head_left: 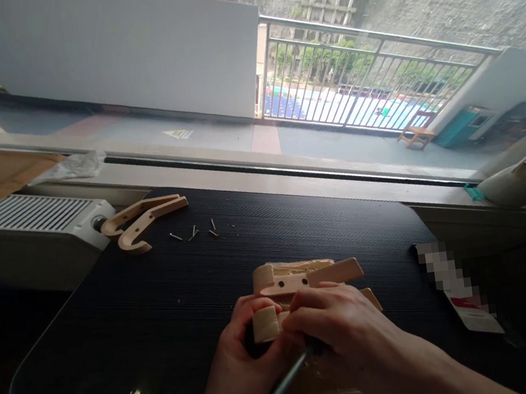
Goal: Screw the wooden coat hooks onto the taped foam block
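Near the front of the dark table (130,328), my left hand (244,353) is closed around a pale wooden part with a rounded end (265,324). My right hand (345,321) bends over the same part, its fingers curled. From under it a slim tool with a metal shaft (288,382) slants down to the left; its other end is hidden. Just beyond both hands lies a wooden piece with two dark holes (293,283). Farther left on the table are two curved wooden hook-shaped pieces (151,220) and several loose screws (193,232).
A flat, partly blurred packet (461,294) lies at the table's right edge. A white radiator (39,215) adjoins the left side, with a crumpled plastic bag (72,167) on the sill. Beyond the window are a balcony railing (363,76) and a wooden chair (416,133).
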`<state>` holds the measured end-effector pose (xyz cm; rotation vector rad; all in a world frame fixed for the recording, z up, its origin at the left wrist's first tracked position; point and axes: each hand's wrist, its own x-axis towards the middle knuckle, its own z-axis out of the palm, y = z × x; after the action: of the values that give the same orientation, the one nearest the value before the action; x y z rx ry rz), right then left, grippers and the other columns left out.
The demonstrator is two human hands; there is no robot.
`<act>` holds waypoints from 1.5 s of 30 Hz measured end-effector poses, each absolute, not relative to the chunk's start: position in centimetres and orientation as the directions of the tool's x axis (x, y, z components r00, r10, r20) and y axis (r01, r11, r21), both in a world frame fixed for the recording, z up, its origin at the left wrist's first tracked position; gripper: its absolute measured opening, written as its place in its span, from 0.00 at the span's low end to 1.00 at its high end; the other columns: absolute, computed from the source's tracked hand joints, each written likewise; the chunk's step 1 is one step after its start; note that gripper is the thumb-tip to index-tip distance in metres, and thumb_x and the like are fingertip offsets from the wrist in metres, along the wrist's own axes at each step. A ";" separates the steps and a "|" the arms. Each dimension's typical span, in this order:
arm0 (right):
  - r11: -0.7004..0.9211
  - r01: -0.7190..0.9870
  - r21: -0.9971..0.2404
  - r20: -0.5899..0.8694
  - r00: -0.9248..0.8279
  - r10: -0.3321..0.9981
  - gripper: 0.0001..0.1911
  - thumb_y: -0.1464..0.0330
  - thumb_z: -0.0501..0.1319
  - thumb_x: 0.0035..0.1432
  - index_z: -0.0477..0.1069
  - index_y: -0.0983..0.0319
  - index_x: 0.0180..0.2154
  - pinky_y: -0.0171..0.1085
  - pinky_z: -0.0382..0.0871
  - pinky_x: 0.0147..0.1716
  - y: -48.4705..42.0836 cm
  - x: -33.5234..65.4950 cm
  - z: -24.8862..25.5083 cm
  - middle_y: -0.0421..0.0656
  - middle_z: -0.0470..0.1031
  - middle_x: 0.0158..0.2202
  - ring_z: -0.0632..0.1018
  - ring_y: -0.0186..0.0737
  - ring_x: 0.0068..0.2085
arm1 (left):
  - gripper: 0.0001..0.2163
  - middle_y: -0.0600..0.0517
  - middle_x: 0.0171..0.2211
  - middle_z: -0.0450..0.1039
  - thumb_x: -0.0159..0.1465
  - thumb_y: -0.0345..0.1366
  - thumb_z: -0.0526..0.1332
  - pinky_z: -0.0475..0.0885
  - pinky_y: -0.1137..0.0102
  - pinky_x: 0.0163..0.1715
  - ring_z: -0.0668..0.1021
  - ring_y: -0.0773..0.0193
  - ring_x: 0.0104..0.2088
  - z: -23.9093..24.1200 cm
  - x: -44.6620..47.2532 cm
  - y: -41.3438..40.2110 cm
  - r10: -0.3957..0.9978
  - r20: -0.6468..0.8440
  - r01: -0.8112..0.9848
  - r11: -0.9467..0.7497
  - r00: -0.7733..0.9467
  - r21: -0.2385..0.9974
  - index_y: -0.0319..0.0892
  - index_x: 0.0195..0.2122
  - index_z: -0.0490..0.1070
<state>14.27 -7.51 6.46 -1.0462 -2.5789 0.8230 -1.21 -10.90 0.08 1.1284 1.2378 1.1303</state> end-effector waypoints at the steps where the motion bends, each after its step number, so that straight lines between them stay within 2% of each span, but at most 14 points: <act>1: 0.590 0.560 -0.582 0.024 -0.713 0.701 0.08 0.79 0.60 0.48 0.69 0.60 0.28 0.31 0.55 0.31 -7.5 14.3 6.4 0.35 0.73 0.33 0.70 0.30 0.32 | 0.08 0.50 0.36 0.69 0.50 0.37 0.65 0.67 0.70 0.41 0.73 0.59 0.40 0.1 -1.2 -10.8 0.994 -0.104 -0.010 0.104 0.011 0.994 0.41 0.29 0.70; 4: 0.595 0.575 -0.562 0.051 -0.694 0.719 0.07 0.78 0.60 0.48 0.69 0.60 0.28 0.31 0.55 0.30 -7.6 14.3 6.2 0.35 0.73 0.32 0.69 0.30 0.32 | 0.07 0.50 0.35 0.67 0.50 0.37 0.65 0.66 0.70 0.40 0.72 0.60 0.38 0.4 -1.1 -10.7 0.993 -0.115 0.013 0.114 0.041 0.993 0.40 0.25 0.71; 8: 0.553 0.649 -0.522 0.017 -0.640 0.768 0.05 0.73 0.58 0.53 0.71 0.60 0.27 0.32 0.54 0.28 -7.6 14.6 6.1 0.37 0.73 0.28 0.70 0.32 0.30 | 0.07 0.52 0.33 0.65 0.49 0.38 0.66 0.66 0.70 0.38 0.71 0.60 0.38 0.6 -1.2 -10.5 0.988 -0.142 0.017 0.141 0.064 0.990 0.40 0.25 0.72; 12: 0.523 0.647 -0.555 -0.014 -0.635 0.772 0.06 0.73 0.58 0.53 0.73 0.60 0.30 0.31 0.56 0.29 -7.5 14.6 6.3 0.38 0.74 0.31 0.71 0.31 0.32 | 0.08 0.52 0.33 0.65 0.48 0.39 0.67 0.65 0.70 0.38 0.70 0.60 0.39 0.0 -1.5 -10.2 0.981 -0.178 0.021 0.177 0.080 0.984 0.41 0.26 0.74; 18: 0.481 0.633 -0.607 0.007 -0.600 0.800 0.06 0.75 0.58 0.52 0.73 0.62 0.27 0.30 0.55 0.28 -7.6 14.3 6.7 0.37 0.75 0.30 0.71 0.30 0.32 | 0.10 0.50 0.35 0.67 0.46 0.39 0.68 0.66 0.68 0.40 0.71 0.57 0.40 0.4 -1.8 -9.7 0.975 -0.178 0.042 0.174 0.133 0.984 0.38 0.25 0.74; 22: 0.454 0.633 -0.627 0.028 -0.565 0.825 0.06 0.77 0.59 0.49 0.71 0.61 0.26 0.30 0.53 0.25 -7.7 14.1 6.5 0.35 0.74 0.28 0.70 0.28 0.29 | 0.08 0.49 0.36 0.68 0.47 0.37 0.68 0.66 0.68 0.40 0.71 0.57 0.41 0.8 -1.9 -9.4 0.976 -0.143 0.033 0.139 0.164 0.990 0.39 0.26 0.74; 27: 0.402 0.677 -0.616 -0.001 -0.512 0.859 0.05 0.74 0.59 0.50 0.72 0.60 0.29 0.30 0.53 0.25 -7.7 14.3 6.1 0.35 0.74 0.27 0.71 0.30 0.28 | 0.05 0.50 0.36 0.69 0.48 0.34 0.67 0.66 0.70 0.39 0.71 0.59 0.39 0.6 -2.0 -9.4 0.975 -0.123 0.040 0.117 0.184 0.992 0.39 0.23 0.73; 31: 0.428 0.665 -0.612 -0.007 -0.545 0.838 0.07 0.73 0.59 0.51 0.74 0.58 0.32 0.31 0.55 0.27 -7.8 14.7 6.2 0.38 0.75 0.29 0.73 0.33 0.32 | 0.05 0.50 0.36 0.69 0.48 0.35 0.67 0.66 0.70 0.39 0.71 0.59 0.39 0.9 -1.9 -9.4 0.974 -0.154 0.085 0.142 0.164 0.986 0.39 0.25 0.75; 37: 0.480 0.610 -0.631 0.006 -0.615 0.789 0.08 0.72 0.57 0.55 0.75 0.60 0.32 0.32 0.59 0.31 -7.4 14.6 6.6 0.42 0.74 0.31 0.73 0.35 0.33 | 0.07 0.48 0.38 0.69 0.50 0.37 0.65 0.67 0.69 0.40 0.72 0.57 0.41 0.9 -1.9 -9.4 0.969 -0.155 0.050 0.149 0.190 0.988 0.39 0.25 0.74; 39: 0.482 0.620 -0.619 -0.003 -0.616 0.788 0.07 0.71 0.57 0.55 0.74 0.60 0.34 0.32 0.60 0.31 -7.0 15.1 7.4 0.42 0.74 0.32 0.72 0.35 0.33 | 0.07 0.48 0.40 0.69 0.51 0.38 0.65 0.66 0.68 0.42 0.71 0.57 0.43 0.5 -2.0 -9.5 0.968 -0.158 0.043 0.153 0.193 0.987 0.39 0.26 0.74; 42: 0.475 0.670 -0.571 -0.043 -0.603 0.797 0.12 0.69 0.56 0.55 0.69 0.59 0.43 0.32 0.60 0.31 -6.6 16.8 9.6 0.41 0.73 0.36 0.72 0.35 0.34 | 0.07 0.48 0.42 0.69 0.50 0.38 0.65 0.64 0.67 0.45 0.70 0.56 0.44 0.2 -2.1 -9.6 0.967 -0.200 0.092 0.188 0.157 0.978 0.39 0.26 0.74; 45: 0.537 0.714 -0.449 -0.132 -0.648 0.750 0.14 0.70 0.53 0.57 0.66 0.58 0.46 0.33 0.60 0.31 -6.4 18.4 11.6 0.41 0.72 0.37 0.72 0.36 0.34 | 0.07 0.49 0.41 0.69 0.50 0.38 0.65 0.63 0.67 0.45 0.70 0.55 0.45 0.3 -2.2 -9.6 0.965 -0.217 0.127 0.199 0.150 0.972 0.39 0.25 0.73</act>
<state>18.40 -6.42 11.63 -1.2818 -2.6863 0.7309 -2.15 -9.60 0.26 1.2031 1.2591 0.8808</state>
